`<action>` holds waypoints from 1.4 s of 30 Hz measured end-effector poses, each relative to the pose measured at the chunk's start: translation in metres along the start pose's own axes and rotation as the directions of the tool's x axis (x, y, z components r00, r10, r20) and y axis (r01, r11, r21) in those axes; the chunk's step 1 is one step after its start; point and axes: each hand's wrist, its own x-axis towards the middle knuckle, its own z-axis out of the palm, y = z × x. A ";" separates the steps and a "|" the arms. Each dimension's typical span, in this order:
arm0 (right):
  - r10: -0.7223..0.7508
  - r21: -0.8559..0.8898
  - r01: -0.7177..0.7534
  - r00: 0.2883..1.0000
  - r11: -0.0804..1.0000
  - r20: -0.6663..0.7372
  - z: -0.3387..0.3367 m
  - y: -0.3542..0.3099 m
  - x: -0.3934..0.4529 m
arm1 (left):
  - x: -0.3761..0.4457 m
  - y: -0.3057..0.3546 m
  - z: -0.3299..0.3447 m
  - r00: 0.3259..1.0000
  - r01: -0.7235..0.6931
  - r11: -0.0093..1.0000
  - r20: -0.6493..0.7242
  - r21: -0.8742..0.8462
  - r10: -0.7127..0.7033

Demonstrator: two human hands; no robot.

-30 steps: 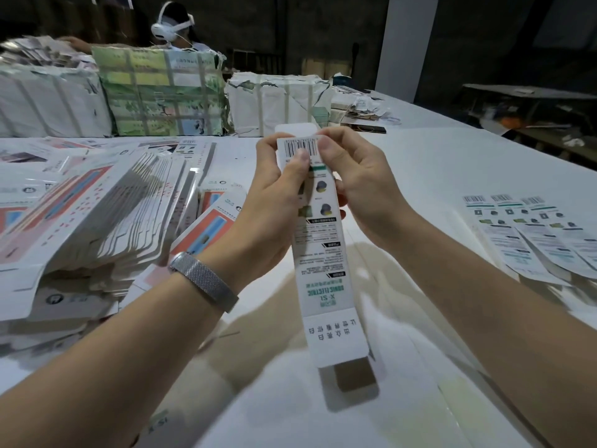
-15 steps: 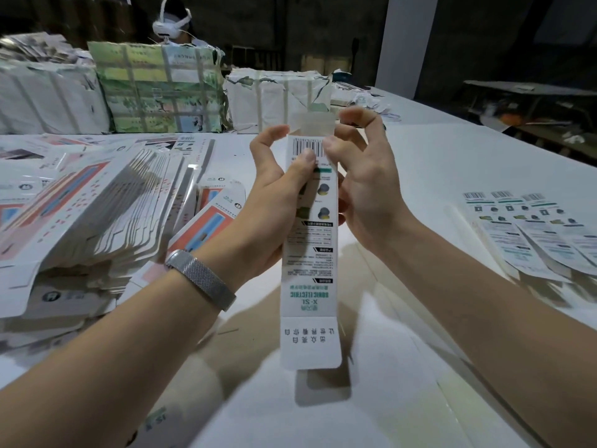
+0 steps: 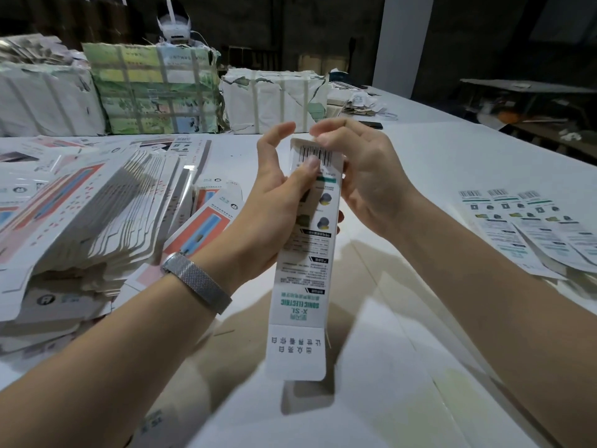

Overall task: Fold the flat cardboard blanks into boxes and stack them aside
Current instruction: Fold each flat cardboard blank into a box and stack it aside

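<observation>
A long narrow white box (image 3: 305, 273) with green print and a barcode stands nearly upright in the air over the table. My left hand (image 3: 274, 202) grips its upper part, thumb pressed on the barcode face, fingers behind. My right hand (image 3: 361, 176) holds the right side, its curled fingertips on the box's top end. The bottom flap hangs open toward me. A big fanned pile of flat blanks (image 3: 84, 215) lies at the left. Several folded boxes (image 3: 529, 227) lie side by side at the right.
The white table (image 3: 436, 163) carries strapped, paper-wrapped bundles (image 3: 151, 88) along its far edge. More loose blanks (image 3: 206, 227) lie beside the pile. A person wearing a headset (image 3: 174, 22) sits behind the bundles. A dark phone-like thing (image 3: 371, 125) lies far back.
The upright top flap has been pushed down onto the box's end by my right fingers. The box has tilted slightly, and my left thumb slid across the barcode.
</observation>
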 end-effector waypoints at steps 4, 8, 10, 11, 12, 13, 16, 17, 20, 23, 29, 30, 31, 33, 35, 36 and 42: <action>-0.056 -0.041 0.055 0.998 0.998 -0.017 -0.002 0.000 0.001 | 0.001 0.000 -0.003 0.999 -0.019 1.000 0.028 0.007 0.019; -0.087 -0.029 0.085 0.995 0.996 -0.053 -0.001 0.002 0.003 | 0.001 -0.001 -0.005 0.998 -0.022 1.000 0.061 -0.018 0.023; -0.093 -0.026 0.091 0.993 0.996 -0.072 -0.001 0.002 0.003 | 0.000 -0.002 -0.005 0.997 -0.022 0.999 0.078 -0.024 0.024; -0.097 -0.033 0.095 0.992 0.995 -0.081 -0.002 0.001 0.004 | 0.000 -0.001 -0.005 0.996 -0.022 0.999 0.087 -0.023 0.024; -0.104 -0.041 0.101 0.991 0.994 -0.087 -0.002 0.001 0.004 | 0.000 0.000 -0.004 0.995 -0.021 1.000 0.094 -0.021 0.023; -0.110 -0.050 0.106 0.990 0.993 -0.090 -0.004 0.000 0.004 | 0.000 0.000 -0.004 0.995 -0.018 1.000 0.099 -0.017 0.020; -0.119 -0.081 0.113 0.991 0.990 -0.069 -0.007 -0.003 0.006 | -0.001 0.003 -0.004 0.994 -0.016 1.000 0.105 -0.004 0.016; -0.116 -0.092 0.111 0.992 0.990 -0.053 -0.009 -0.004 0.006 | -0.001 0.003 -0.004 0.994 -0.018 1.000 0.106 -0.005 0.019; -0.087 -0.104 0.088 0.996 0.991 0.014 -0.014 -0.008 0.007 | -0.003 0.004 -0.003 0.994 -0.015 1.000 0.109 -0.027 0.018; -0.054 -0.096 0.062 0.995 0.993 0.081 -0.021 -0.013 0.007 | -0.003 0.006 -0.001 0.994 -0.002 0.999 0.108 -0.033 0.005; -0.060 -0.119 0.074 0.991 0.990 0.116 -0.024 -0.018 0.006 | -0.005 0.008 -0.002 0.988 0.028 0.997 0.153 -0.069 -0.017; -0.060 -0.120 0.075 0.991 0.990 0.123 -0.025 -0.018 0.006 | -0.005 0.008 -0.002 0.988 0.032 0.996 0.155 -0.080 -0.019; -0.057 -0.118 0.073 0.990 0.990 0.131 -0.025 -0.018 0.006 | -0.005 0.009 -0.002 0.987 0.036 0.996 0.157 -0.087 -0.022; -0.056 -0.109 0.073 0.987 0.991 0.148 -0.026 -0.019 0.007 | -0.006 0.010 -0.002 0.986 0.046 0.995 0.161 -0.087 -0.031; -0.058 -0.108 0.076 0.985 0.991 0.162 -0.028 -0.020 0.006 | -0.006 0.011 -0.001 0.987 0.050 0.996 0.157 -0.079 -0.037; -0.055 -0.109 0.075 0.983 0.991 0.173 -0.028 -0.020 0.007 | -0.006 0.011 -0.001 0.988 0.049 0.996 0.153 -0.070 -0.038; -0.019 -0.089 0.041 0.971 0.995 0.240 -0.036 -0.023 0.006 | -0.007 0.013 0.001 0.986 0.063 0.996 0.156 -0.065 -0.052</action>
